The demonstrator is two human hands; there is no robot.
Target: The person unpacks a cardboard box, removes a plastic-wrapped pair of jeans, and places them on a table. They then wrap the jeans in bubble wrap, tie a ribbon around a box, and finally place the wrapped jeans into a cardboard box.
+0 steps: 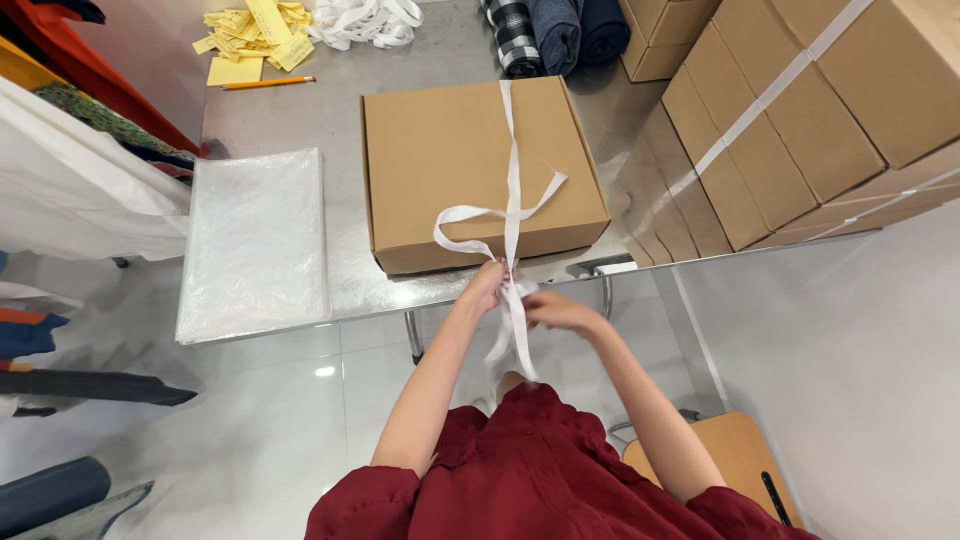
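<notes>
Both hands are meeting at the near edge of the worktop, just in front of a closed cardboard box. The left hand is pinching a white ribbon that is running over the box lid from far to near, with a loose loop lying on the lid. The right hand is gripping the ribbon's hanging ends just beside it. A stack of clear plastic bags is lying left of the box; tied boxes are sitting stacked to the right.

Both arms reach forward, left hand and right hand close together, fingers pinched shut.
</notes>
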